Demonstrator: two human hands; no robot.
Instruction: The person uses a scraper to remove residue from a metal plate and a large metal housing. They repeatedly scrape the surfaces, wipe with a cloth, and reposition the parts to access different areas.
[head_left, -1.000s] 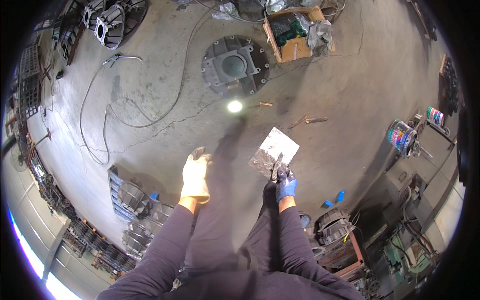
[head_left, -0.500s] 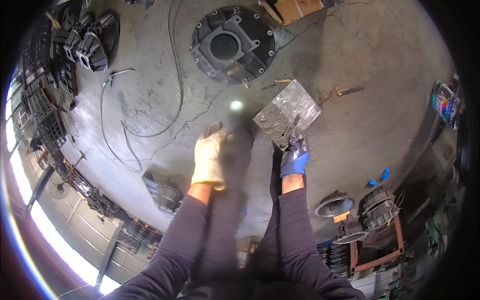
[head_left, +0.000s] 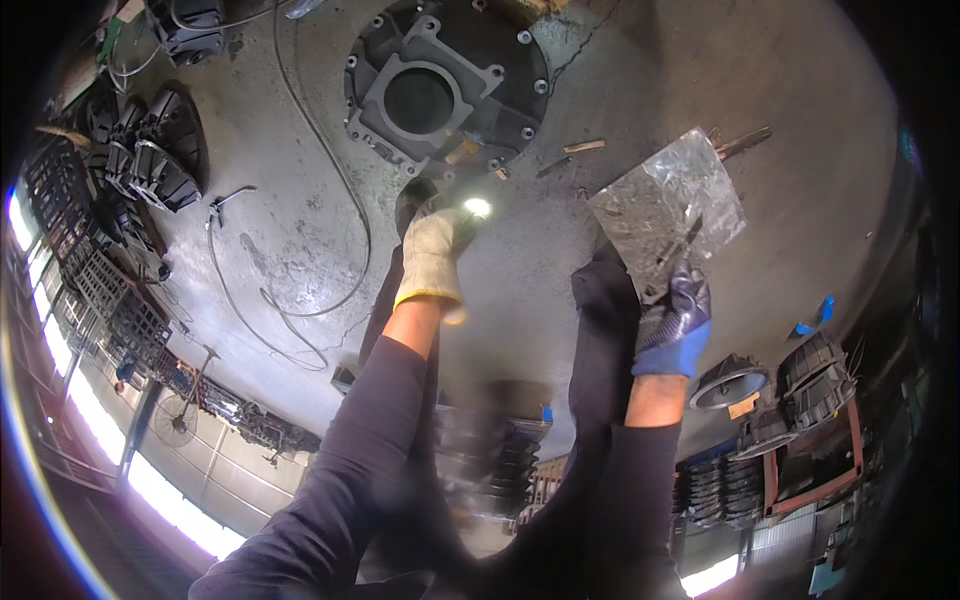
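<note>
My right hand (head_left: pixel 675 325), in a dark-palmed blue glove, grips the near corner of a dirty, shiny square sheet (head_left: pixel 705 180). A thin dark stick-like piece (head_left: pixel 688 242) lies across this sheet near my fingers; whether I hold it too is unclear. My left hand (head_left: pixel 430 255), in a cream work glove with a yellow cuff, hangs above the floor near my foot. Its fingers are partly hidden and blurred. Ahead lies a round grey metal housing (head_left: pixel 470 75) with a large hole and bolt holes round its rim.
Wood pieces (head_left: pixel 585 146) lie beside the housing. A hose (head_left: pixel 360 215) with an air gun (head_left: pixel 232 197) loops over the concrete floor at left. Dark castings (head_left: pixel 165 150) stand at far left. More housings (head_left: pixel 815 365) and a red frame (head_left: pixel 815 500) are at right.
My view has shifted, and my legs now stand apart. My right hand has moved rightward with the square sheet. My left hand has moved slightly forward, nearer the round housing.
</note>
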